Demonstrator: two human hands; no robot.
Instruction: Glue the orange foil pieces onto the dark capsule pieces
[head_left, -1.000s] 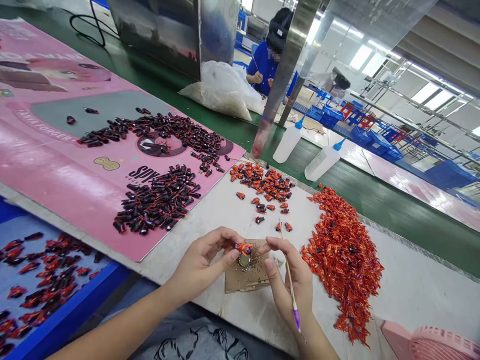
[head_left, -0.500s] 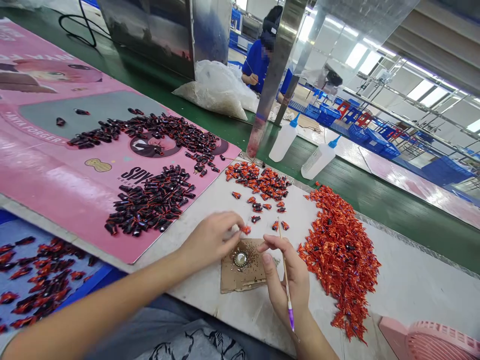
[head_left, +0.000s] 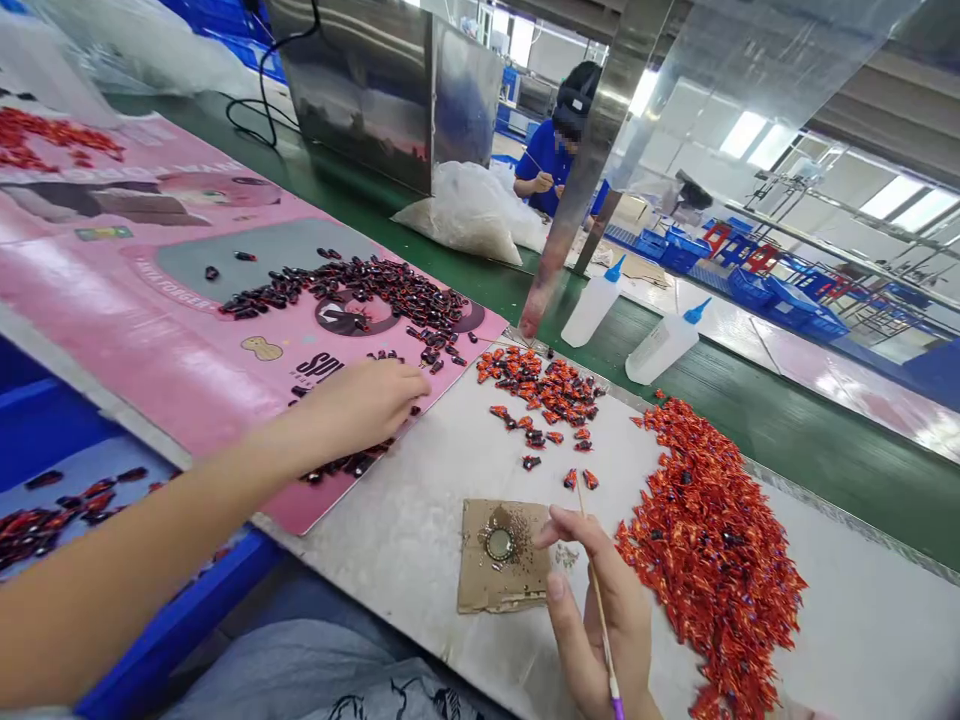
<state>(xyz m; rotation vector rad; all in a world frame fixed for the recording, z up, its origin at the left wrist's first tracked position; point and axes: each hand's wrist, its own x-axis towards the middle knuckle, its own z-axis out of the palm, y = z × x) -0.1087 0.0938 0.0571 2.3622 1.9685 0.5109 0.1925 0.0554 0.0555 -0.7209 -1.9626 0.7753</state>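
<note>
My left hand (head_left: 367,410) hovers low over a pile of small glossy black pieces with orange edges (head_left: 352,465) on the pink printed mat (head_left: 187,400). Its fingers are bent and close together; whatever lies beneath them is hidden. A thin paintbrush (head_left: 600,610) with a purple end rests in the grip of my right hand (head_left: 600,610), tip pointing away from me. Left of that hand lies a cardboard square (head_left: 480,590) strewn with tiny specks. On it sits a small round cap (head_left: 499,544) with pale liquid.
A large heap of orange pieces (head_left: 712,540) spreads at right. Orange-and-black pieces (head_left: 544,385) lie beyond the cardboard. Two white bottles (head_left: 664,345) with blue nozzles stand behind, near a metal post (head_left: 566,200). A co-worker (head_left: 551,150) sits across. A blue tray (head_left: 180,610) is at lower left.
My left hand has swung left from beside the cardboard to the black pile; the orange piece at its fingertips no longer shows there. My right hand keeps the paintbrush. The view has turned left.
</note>
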